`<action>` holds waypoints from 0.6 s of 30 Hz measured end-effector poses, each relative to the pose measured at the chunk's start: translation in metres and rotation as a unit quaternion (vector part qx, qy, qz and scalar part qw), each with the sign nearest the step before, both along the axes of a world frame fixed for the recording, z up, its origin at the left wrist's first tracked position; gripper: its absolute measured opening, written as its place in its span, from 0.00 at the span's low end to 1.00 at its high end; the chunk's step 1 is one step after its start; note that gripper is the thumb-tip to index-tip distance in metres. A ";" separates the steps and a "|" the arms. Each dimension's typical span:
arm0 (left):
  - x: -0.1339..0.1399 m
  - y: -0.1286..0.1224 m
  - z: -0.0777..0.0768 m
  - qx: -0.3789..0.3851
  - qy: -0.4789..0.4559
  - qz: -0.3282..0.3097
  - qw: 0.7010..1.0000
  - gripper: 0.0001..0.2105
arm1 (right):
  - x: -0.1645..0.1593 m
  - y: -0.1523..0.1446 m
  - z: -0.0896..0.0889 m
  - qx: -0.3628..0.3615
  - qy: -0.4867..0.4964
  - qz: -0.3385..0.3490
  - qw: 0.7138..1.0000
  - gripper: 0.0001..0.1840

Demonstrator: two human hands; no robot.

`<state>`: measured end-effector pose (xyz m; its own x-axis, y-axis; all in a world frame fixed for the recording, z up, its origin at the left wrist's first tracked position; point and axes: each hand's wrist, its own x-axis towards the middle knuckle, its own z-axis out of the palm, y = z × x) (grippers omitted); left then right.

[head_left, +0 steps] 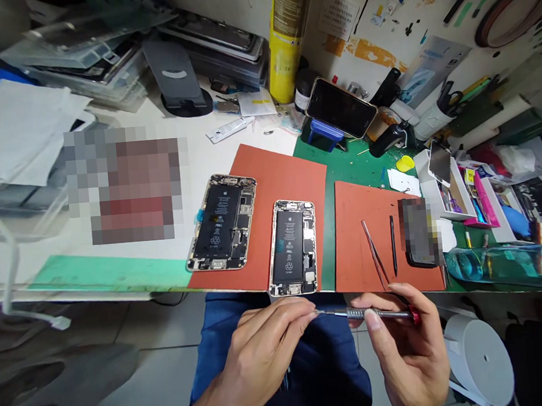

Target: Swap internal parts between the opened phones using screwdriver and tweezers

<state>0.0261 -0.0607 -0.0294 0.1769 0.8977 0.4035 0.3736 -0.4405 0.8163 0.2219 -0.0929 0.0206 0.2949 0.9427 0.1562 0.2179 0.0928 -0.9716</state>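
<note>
Left hand [273, 347] with fingertips pinched together at the tip of a slim screwdriver [361, 313]; whether they also grip something tiny cannot be told. The right hand [408, 336] holds its red-capped handle between thumb and fingers, level above the lap. Just beyond, at the tabletop [196, 155] edge, a smaller opened phone [292, 248] lies on an orange mat [282, 171], a larger opened phone [220, 222] to its left. On a second mat [358, 265], right, lie tweezers [374, 252] and a black stick [393, 246]. Farther back stands a yellow can [282, 71]
</note>
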 end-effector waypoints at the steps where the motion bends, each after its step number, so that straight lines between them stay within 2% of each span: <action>1: 0.000 0.000 0.000 0.002 0.000 0.000 1.000 0.05 | 0.000 0.000 0.000 0.008 -0.004 0.006 1.000 0.19; 7: -0.002 0.000 0.001 0.025 0.023 -0.004 0.999 0.06 | -0.006 -0.002 0.005 -0.011 -0.022 -0.027 0.999 0.19; 18: -0.006 0.000 0.006 0.068 0.082 -0.016 0.994 0.08 | -0.009 -0.003 0.010 -0.012 -0.046 -0.019 0.999 0.19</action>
<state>0.0203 -0.0603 -0.0230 0.2788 0.8300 0.4831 0.4807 -0.5561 0.6780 0.2128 -0.0957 0.0309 0.3167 0.9348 0.1611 0.3094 0.0588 -0.9491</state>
